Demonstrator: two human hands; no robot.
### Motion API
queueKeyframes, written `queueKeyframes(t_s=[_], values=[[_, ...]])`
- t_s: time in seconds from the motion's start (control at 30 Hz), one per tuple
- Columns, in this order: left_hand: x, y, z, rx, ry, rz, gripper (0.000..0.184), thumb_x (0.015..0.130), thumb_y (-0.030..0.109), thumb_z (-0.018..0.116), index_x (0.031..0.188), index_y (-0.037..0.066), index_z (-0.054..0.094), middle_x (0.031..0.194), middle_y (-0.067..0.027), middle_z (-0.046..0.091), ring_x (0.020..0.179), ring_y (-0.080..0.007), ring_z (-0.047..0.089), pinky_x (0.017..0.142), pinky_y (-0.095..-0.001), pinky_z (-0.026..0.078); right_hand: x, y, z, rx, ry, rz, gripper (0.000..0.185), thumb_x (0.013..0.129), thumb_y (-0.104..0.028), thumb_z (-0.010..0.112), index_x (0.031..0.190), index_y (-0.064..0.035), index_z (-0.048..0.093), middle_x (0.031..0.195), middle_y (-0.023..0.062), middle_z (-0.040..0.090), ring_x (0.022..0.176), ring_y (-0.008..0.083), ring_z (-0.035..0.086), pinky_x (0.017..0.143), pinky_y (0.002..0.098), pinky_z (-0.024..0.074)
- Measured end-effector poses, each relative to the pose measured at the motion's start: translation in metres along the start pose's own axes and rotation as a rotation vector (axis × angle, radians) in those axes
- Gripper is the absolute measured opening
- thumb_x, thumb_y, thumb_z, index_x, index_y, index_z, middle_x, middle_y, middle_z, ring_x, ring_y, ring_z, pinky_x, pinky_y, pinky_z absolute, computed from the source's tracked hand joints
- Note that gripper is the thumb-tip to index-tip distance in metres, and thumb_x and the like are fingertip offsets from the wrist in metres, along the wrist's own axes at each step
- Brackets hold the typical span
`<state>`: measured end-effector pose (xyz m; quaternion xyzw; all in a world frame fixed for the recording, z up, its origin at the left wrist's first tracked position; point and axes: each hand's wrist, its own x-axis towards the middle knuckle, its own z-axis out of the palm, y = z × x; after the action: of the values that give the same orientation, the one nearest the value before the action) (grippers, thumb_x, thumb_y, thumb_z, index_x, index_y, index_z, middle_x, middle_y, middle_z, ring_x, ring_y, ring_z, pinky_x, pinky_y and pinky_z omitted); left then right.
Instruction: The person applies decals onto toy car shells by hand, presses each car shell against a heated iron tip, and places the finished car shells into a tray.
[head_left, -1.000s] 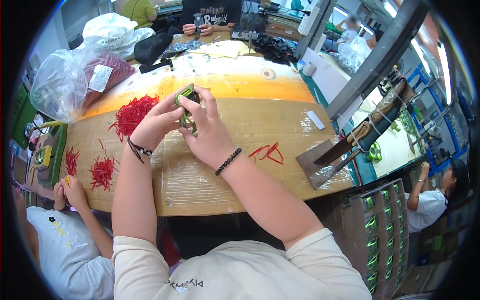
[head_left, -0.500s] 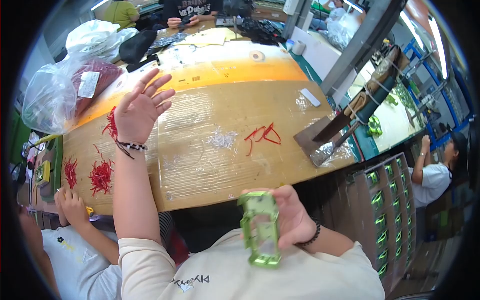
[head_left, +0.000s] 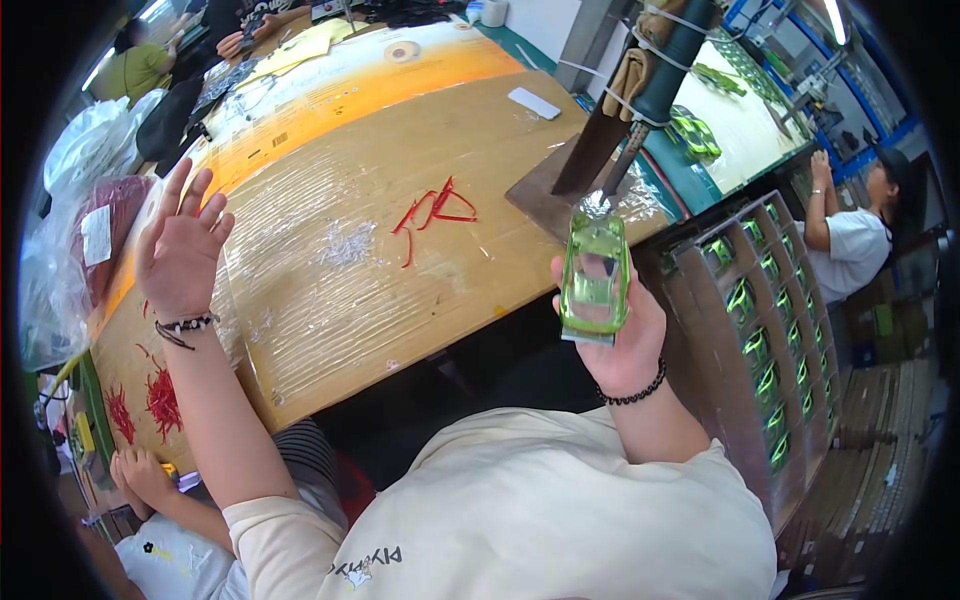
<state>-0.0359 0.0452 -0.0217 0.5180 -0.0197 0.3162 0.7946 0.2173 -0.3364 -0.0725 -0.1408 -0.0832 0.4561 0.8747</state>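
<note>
In my right hand point(head_left: 640, 335) rests a shiny green toy car body point(head_left: 597, 280), its roof and window openings facing up, held beyond the table's near edge. My left hand point(head_left: 185, 240) is raised above the left part of the table, palm up with fingers spread and nothing in it. On the cardboard-covered table point(head_left: 330, 360) lie a few red strips point(head_left: 435, 213) and a small heap of white bits point(head_left: 345, 245). Piles of red strips point(head_left: 163, 400) lie below my left hand, near another person's hands point(head_left: 142, 478).
A metal post point(head_left: 600, 150) with tools tied to it stands at the table's right. A divided box point(head_left: 745, 330) of green car bodies is at my right. Plastic bags point(head_left: 95, 235) lie far left. A co-worker in white point(head_left: 850, 240) is at right.
My right hand has carried the green car body up and to the right, and its outer side now shows. My view has turned right, so the table appears shifted left. My left hand stays spread.
</note>
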Motion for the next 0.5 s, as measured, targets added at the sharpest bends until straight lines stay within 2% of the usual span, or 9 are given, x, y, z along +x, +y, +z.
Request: queueKeyframes(t_s=[0.03, 0.13, 0.5], values=[[-0.0002, 0.0000, -0.0001, 0.002, 0.001, -0.002, 0.072, 0.090, 0.032, 0.051, 0.148, 0.000, 0.022, 0.136, -0.0131, 0.046, 0.116, -0.0264, 0.051, 0.099, -0.0409, 0.041, 0.0034, -0.0006, -0.0008, -0.002, -0.015, -0.024, 0.040, 0.097, -0.023, 0.048, 0.133, -0.0068, 0.048, 0.136, 0.0170, 0.048, 0.128, 0.0394, 0.043, 0.096, 0.0540, 0.0485], [-0.0001, 0.0007, -0.0005, 0.006, 0.002, -0.004, 0.073, 0.090, 0.032, 0.051, 0.148, 0.000, 0.021, 0.135, -0.0126, 0.046, 0.117, -0.0261, 0.051, 0.100, -0.0404, 0.041, 0.0090, -0.0034, -0.0017, 0.021, -0.004, -0.050, 0.039, 0.097, -0.023, 0.048, 0.131, -0.0022, 0.049, 0.136, 0.0180, 0.048, 0.131, 0.0393, 0.040, 0.097, 0.0540, 0.0477], [-0.0005, 0.0001, 0.0008, 0.040, 0.073, -0.012, 0.074, 0.088, 0.031, 0.051, 0.147, -0.001, 0.020, 0.135, -0.0157, 0.045, 0.114, -0.0258, 0.052, 0.098, -0.0392, 0.043, 0.0106, -0.0084, -0.0009, -0.019, -0.110, -0.131, 0.040, 0.097, -0.024, 0.049, 0.131, -0.0020, 0.049, 0.135, 0.0200, 0.049, 0.131, 0.0409, 0.039, 0.097, 0.0542, 0.0478]])
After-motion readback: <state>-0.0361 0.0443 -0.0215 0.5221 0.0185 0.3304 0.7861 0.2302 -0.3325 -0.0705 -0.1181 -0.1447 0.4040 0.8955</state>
